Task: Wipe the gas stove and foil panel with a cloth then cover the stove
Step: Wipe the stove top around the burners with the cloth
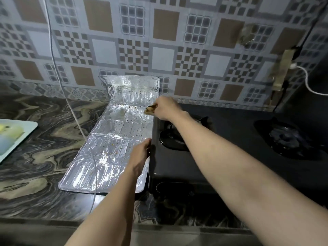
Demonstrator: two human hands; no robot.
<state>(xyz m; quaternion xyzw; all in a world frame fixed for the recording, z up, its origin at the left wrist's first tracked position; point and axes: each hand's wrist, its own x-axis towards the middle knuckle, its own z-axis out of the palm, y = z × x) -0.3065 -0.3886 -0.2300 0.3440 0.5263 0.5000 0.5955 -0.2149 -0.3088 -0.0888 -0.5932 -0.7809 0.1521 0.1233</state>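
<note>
A silver foil panel (pixel 110 142) lies flat on the counter left of the black gas stove (pixel 177 171), its far section bent up against the tiled wall. Crumbs dot its surface. My right hand (pixel 166 108) is shut on a small yellowish cloth (pixel 150 110) pressed to the foil's far right part. My left hand (pixel 141 155) rests fingers-down on the foil's right edge, beside the stove's left side. The stove's left burner (pixel 173 137) is partly hidden by my right forearm; the right burner (pixel 287 137) shows fully.
A white cable (pixel 74 112) runs from the wall down across the foil. A pale tray (pixel 12 137) sits at the left edge of the marbled counter (pixel 39 157). A wall socket with a white cord (pixel 291 66) is at the right.
</note>
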